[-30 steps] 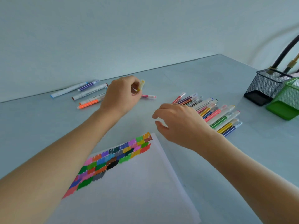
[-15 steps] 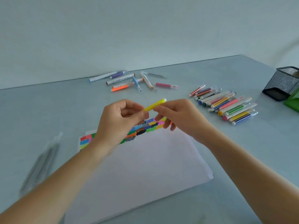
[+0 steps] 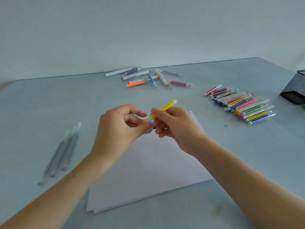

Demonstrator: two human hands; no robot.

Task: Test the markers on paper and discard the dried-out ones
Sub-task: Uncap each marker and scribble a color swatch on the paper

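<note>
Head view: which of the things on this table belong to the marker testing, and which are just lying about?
Job:
- yellow plastic marker, held by left hand and right hand
- white paper stack
- neat row of coloured markers
- scattered markers by the wall

Lying about:
- black mesh pen holder
- blurred grey pens

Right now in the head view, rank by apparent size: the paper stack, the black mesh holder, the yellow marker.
1. paper stack, largest by far.
2. black mesh holder, cut by the frame edge.
3. yellow marker, partly hidden by fingers.
</note>
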